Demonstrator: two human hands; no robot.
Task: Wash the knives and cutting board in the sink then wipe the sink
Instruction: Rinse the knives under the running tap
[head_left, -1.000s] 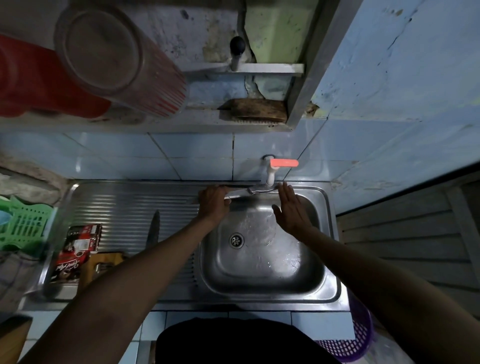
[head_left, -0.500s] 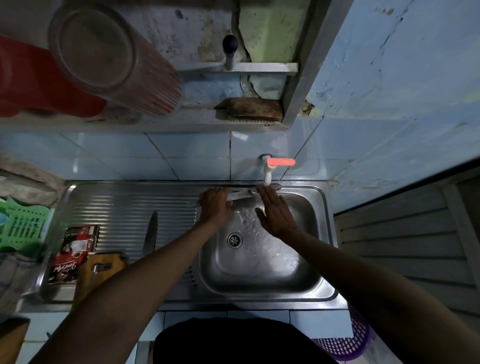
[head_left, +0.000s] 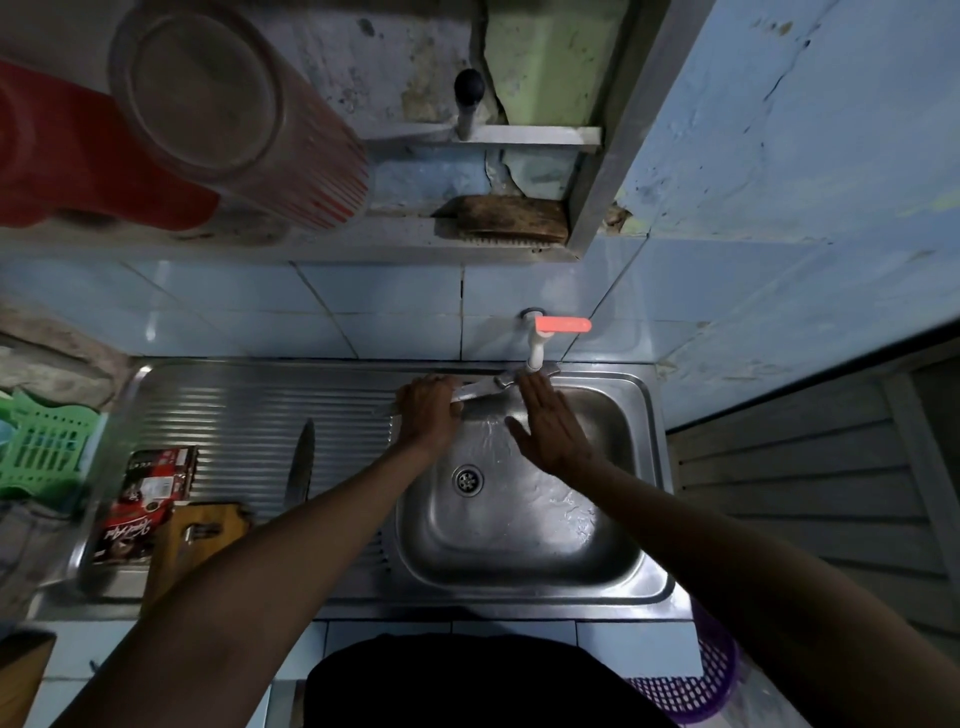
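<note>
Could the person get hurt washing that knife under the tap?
Maybe. The right hand lies flat on the wet blade of the knife that the left hand grips, so a slip could cut the fingers. A second knife lies loose on the draining board beside the left arm, which could bump it.

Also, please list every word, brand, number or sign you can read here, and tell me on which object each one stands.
Red and black sachet pack on the sink's draining board: white cursive lettering and a small white label, both too blurred to read.
Red tap handle: no marking visible.
Knife under the tap and knife on the draining board: no readable mark.
Nothing else carries text.
</note>
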